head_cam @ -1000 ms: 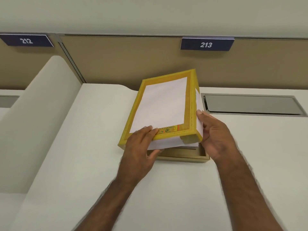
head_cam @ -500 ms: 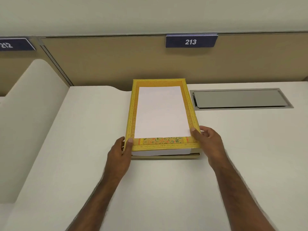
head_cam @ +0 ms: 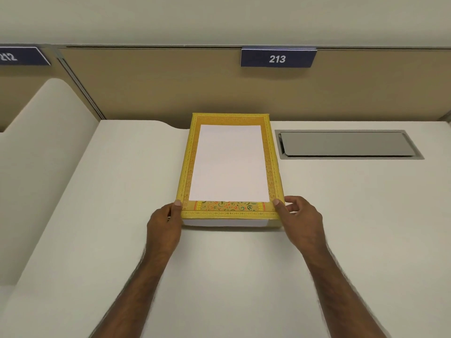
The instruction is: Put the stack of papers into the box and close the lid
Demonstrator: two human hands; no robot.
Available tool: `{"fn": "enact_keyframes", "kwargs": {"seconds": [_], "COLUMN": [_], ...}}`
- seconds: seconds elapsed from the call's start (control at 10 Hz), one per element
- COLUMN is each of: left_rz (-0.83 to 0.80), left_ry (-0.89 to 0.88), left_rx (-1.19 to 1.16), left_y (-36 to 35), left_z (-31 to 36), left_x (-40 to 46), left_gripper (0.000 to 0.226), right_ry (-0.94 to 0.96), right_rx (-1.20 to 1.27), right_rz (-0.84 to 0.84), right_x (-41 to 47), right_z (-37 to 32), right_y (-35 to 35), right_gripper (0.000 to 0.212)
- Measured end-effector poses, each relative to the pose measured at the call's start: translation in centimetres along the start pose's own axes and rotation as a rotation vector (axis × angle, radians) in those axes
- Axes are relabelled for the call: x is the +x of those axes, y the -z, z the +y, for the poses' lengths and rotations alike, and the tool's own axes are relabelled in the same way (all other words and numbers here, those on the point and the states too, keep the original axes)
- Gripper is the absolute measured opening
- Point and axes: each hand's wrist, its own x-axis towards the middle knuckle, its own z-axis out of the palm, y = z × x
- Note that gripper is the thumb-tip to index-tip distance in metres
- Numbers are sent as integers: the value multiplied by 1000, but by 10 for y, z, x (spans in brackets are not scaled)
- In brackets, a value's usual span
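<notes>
A yellow lid (head_cam: 230, 167) with a patterned border and a white middle panel lies flat over the box, near the back of a pale desk (head_cam: 219, 276). The left hand (head_cam: 164, 228) grips the lid's near left corner, thumb on top and the fingers curled down out of sight beside the edge. The right hand (head_cam: 301, 222) grips the near right corner the same way, thumb pressed on the border and the fingers bent loosely at the side. Along the near edge, just under the lid, a white strip (head_cam: 224, 223) shows; I cannot tell whether it is the papers or the lid's own side, and the box itself is hidden. To the right of the lid a grey metal flap (head_cam: 346, 145) is set into the desk. Behind it stands a tan partition (head_cam: 170, 93) carrying a blue sign (head_cam: 277, 57) reading 213.
</notes>
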Motion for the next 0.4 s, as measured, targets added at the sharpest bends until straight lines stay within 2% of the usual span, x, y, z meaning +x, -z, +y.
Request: {"fn": "enact_keyframes", "kwargs": {"seconds": [0.1,0.2,0.3,0.4], "left_rz": [-2,44,117,217], "left_ry": [-34,-49,-56,-154], "left_rx": [61,77,149,301], "left_y": [-4,-7,-12,-19], "left_z": [0,2,7,27], "left_x": [-4,-7,-17,-42], "left_gripper": [48,37,44,56], "right_ry": [2,34,105,210], "right_rx": [-19,-84,-106,-175], "right_rz": [-15,-87,-115,-97], "right_x": [0,0,0,2], "right_z": [3,11,17,21], "right_y": [0,0,7,21], "right_gripper": [42,48,52,57]}}
